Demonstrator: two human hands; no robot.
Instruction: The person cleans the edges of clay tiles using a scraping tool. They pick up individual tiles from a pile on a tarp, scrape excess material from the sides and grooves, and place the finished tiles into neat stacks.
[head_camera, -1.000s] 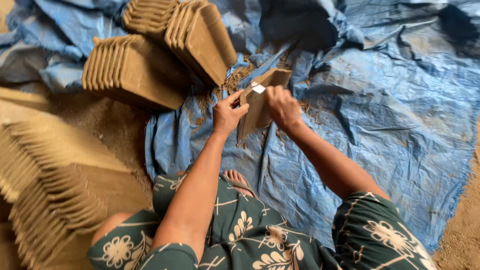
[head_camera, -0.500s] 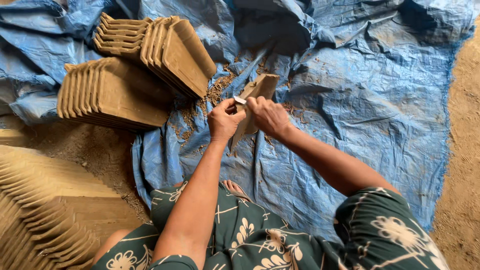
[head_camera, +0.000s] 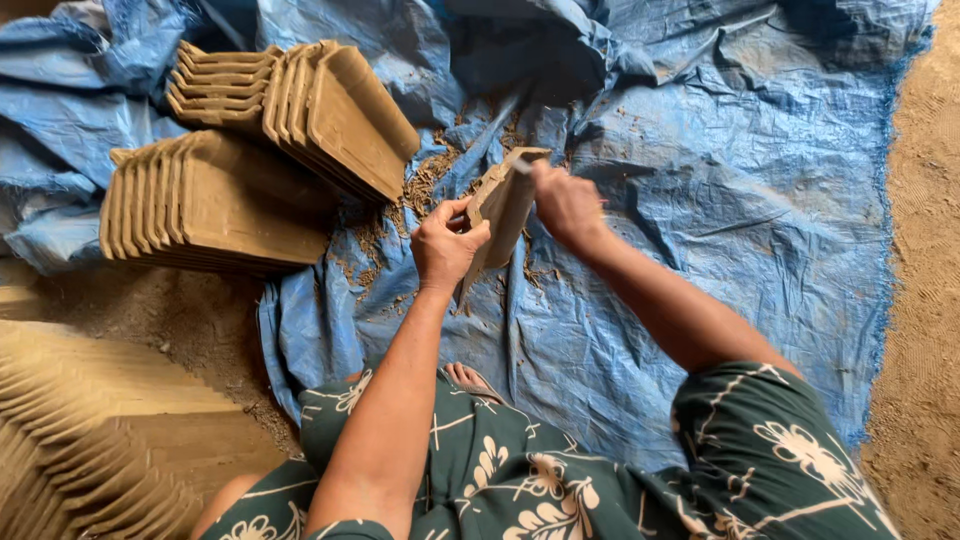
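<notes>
A seated person holds a brown clay tile (head_camera: 503, 205) on edge above a rumpled blue tarp (head_camera: 720, 220) spread over sandy ground (head_camera: 925, 300). The left hand (head_camera: 447, 243) is clamped around the tile's lower left edge, fingers wrapped over it, while the right hand (head_camera: 566, 203) closes on the tile's upper right edge near its top corner; whether it also pinches a small tool cannot be told. Clay crumbs (head_camera: 425, 185) lie scattered on the tarp just beyond the tile. To the left, two stacks of tiles stand on edge: a near stack (head_camera: 215, 200) at the tarp's border and a far stack (head_camera: 300, 105) leaning behind it, the two touching. A further fan of tiles (head_camera: 90, 440) fills the lower left corner, off the tarp. Open tarp stretches to the right of the hands as far as its ragged edge beside the sand. A bare foot (head_camera: 470, 378) shows against the floral green garment (head_camera: 560, 470).
</notes>
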